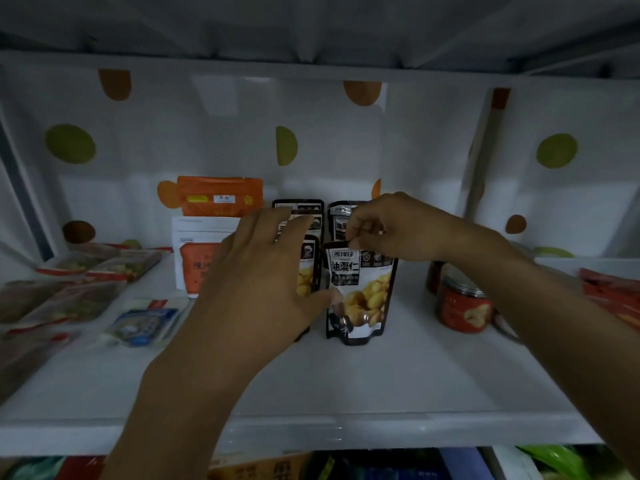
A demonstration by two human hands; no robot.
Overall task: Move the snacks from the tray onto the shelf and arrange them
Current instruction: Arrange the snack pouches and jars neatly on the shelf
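Five black chestnut pouches at centre. From them: one orange pouch at ten o'clock, one white-and-orange pouch at nine, one blue-and-white packet at eight, two red jars at three.

On shelf, pouches stand mid in 2 rows, jar to R, flat packs to L.

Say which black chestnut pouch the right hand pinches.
The frontmost black foil pouch of the right row: only its top edge is pinched by the right hand.

White shelf with snack pouches, jar
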